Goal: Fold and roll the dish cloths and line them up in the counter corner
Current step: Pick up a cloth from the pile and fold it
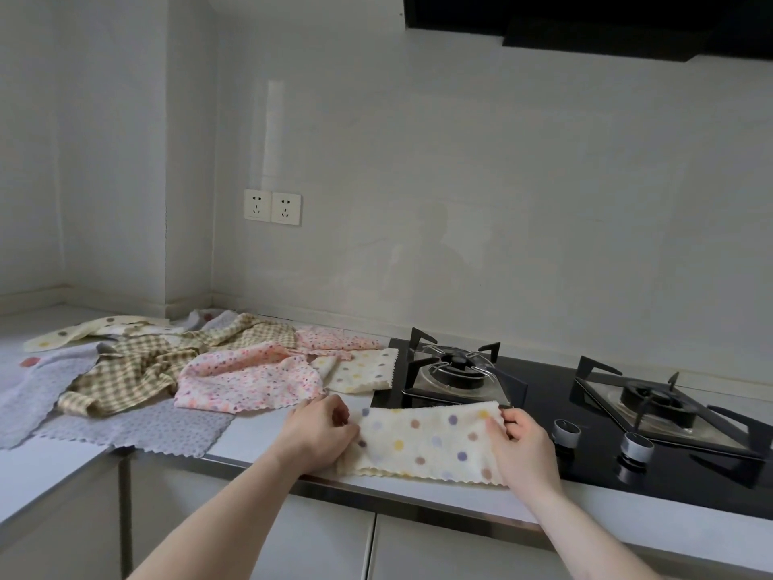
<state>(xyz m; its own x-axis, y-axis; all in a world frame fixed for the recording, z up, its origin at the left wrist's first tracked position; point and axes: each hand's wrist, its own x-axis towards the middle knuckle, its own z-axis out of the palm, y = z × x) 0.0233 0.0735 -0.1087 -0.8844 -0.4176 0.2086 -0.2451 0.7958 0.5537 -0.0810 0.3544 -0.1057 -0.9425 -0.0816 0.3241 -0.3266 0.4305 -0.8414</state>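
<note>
The spotted cloth [426, 443] lies folded in a band just in front of the stove [585, 408]. The left hand [320, 429] and right hand [523, 447] pinch its short ends, seemingly lightly. Soft, light and limp; best gripped at the ends.

Glossy white wall [502, 182] carries 2 sockets [272, 207]. Black hob [585, 412] with 2 burners set in pale bench [259, 433]; dark hood [585, 18] overhead.
</note>
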